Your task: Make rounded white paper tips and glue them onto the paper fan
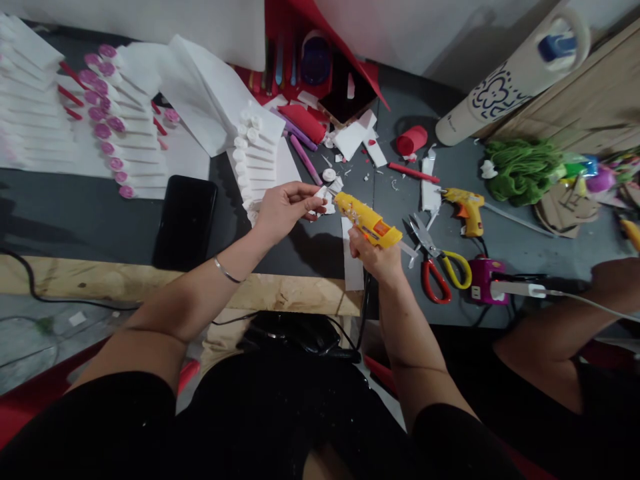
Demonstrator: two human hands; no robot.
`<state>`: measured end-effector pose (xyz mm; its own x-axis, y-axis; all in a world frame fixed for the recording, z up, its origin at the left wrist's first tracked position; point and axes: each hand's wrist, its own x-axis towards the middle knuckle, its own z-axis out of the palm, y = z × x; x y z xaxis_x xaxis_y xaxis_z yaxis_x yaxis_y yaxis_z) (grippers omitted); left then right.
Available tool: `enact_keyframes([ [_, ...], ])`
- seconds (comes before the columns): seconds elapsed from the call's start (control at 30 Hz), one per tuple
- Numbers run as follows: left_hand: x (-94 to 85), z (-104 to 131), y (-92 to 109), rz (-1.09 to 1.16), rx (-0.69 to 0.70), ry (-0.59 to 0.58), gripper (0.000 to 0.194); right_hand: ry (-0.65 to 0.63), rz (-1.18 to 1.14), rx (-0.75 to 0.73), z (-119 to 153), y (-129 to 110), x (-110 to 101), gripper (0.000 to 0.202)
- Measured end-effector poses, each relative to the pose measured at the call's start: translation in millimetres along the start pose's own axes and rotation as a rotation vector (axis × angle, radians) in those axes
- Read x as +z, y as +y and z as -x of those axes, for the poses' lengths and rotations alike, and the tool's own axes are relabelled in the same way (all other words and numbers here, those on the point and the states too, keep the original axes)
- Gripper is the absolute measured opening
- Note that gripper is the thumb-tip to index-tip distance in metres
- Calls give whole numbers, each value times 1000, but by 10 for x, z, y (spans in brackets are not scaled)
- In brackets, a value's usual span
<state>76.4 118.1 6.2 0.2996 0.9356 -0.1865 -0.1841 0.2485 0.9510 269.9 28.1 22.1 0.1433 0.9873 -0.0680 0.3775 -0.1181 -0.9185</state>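
The left hand [280, 210] is pinching a small white paper piece [323, 198] between thumb and fingertips, its fingers nearly closed. The piece is hanging over the table [310, 257], in front of the person. The right hand [376, 257] is wrapping round the handle of a yellow glue gun [367, 219], which is tilting so that its nozzle is pointing left at the paper; whether the two are touching, I cannot tell.

White rosettes [240, 157] are lying in a row beyond the left hand, and pink rosettes [103, 127] are lying in another farther left. A phone [185, 223] is lying flat between the left hand and the pink row. Purple markers [306, 160] and paper scraps are lying beyond the paper piece. Right of the right hand, scissors [434, 253] are lying with their blades apart, and a second glue gun [465, 205] is resting just beyond them. A purple adapter [489, 283] is sitting near the handles. A bottle [505, 90] is standing at the back, and a co-worker's arm [545, 333] is reaching in at far right.
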Motion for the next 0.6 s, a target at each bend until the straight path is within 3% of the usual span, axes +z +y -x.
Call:
enact_keyframes([
  [0.23, -28, -27, -27, 13, 65, -15, 37, 77, -3, -47, -73, 111, -95, 51],
  [0.43, -60, -84, -116, -49, 220, -67, 55, 261, 512, -158, -260, 264, -254, 43],
  [0.6, -58, -26, -86, -248, 435, -73, 55, 271, 752, -149, -388, 456, -275, 33],
])
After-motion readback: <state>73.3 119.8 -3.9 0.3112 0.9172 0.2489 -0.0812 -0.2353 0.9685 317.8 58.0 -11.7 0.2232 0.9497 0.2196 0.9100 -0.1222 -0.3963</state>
